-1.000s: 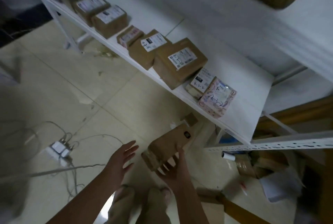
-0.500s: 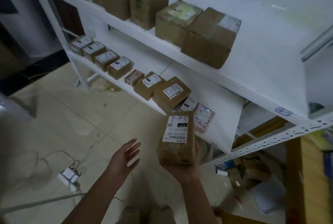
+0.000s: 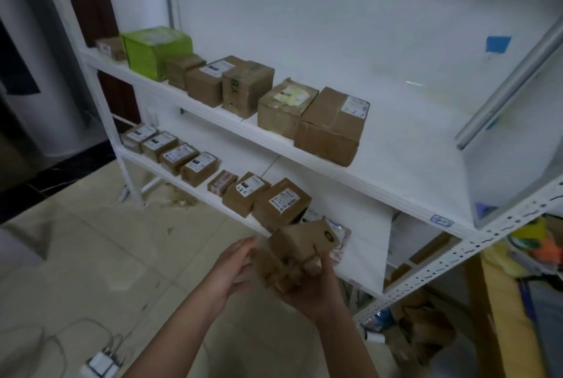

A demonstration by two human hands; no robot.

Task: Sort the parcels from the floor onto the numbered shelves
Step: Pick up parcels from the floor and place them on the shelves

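While both hands, the left hand (image 3: 234,265) and the right hand (image 3: 310,283), are closed around the blurred brown parcel (image 3: 297,256) in front of the lower shelf (image 3: 365,243), its label is not visible. I judge it could be misread and put on the wrong shelf, or slip down to the floor (image 3: 106,256).
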